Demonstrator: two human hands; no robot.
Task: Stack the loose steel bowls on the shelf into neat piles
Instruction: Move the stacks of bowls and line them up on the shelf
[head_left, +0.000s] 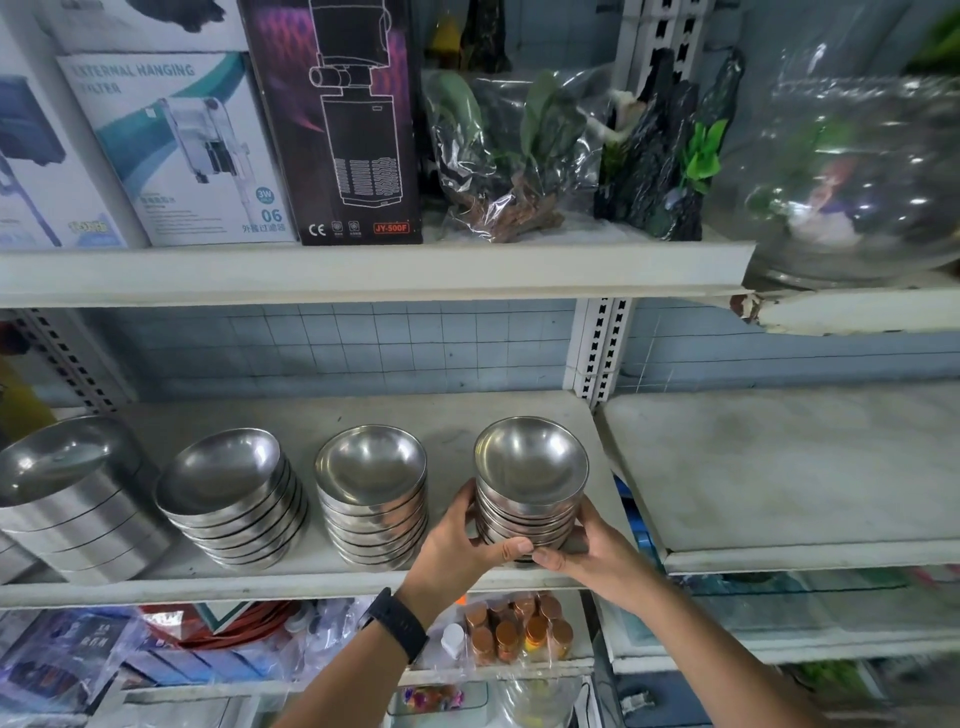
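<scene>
Several piles of steel bowls stand in a row on the middle shelf (363, 579). The rightmost pile (531, 483) is held at its base from both sides: my left hand (462, 545) grips its left side with the thumb across the front, and my right hand (589, 545) wraps its right side. To the left stand a second pile (371, 504) and a third, leaning pile (234, 499). At the far left a taller pile of larger bowls (67, 509) tilts left. My left wrist wears a black band.
The upper shelf (363, 273) carries filter boxes (332, 119) and bagged aquarium ornaments (514, 156). A glass fishbowl (857, 171) overhangs at the upper right. A bare shelf section (779, 467) lies to the right. Small bottles (519, 626) and packets fill the shelf below.
</scene>
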